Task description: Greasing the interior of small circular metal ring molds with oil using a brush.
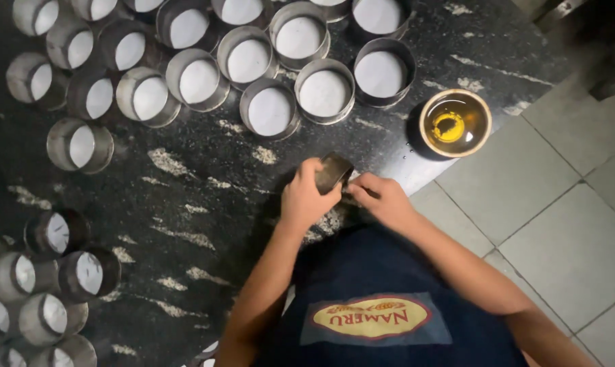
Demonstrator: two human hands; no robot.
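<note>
Both bare forearms rise from the lower edge of the view and converge toward the centre. The left hand (309, 197) is seen from the back, knuckles up, its fingers curled in a closed grasp, thumb side turned toward the other hand. The right hand (383, 197) lies just beside it, wrist bent inward, fingers bunched together and pointing toward the left hand's fingertips. The right forearm runs diagonally from the lower right; the left forearm climbs more steeply from below.
</note>
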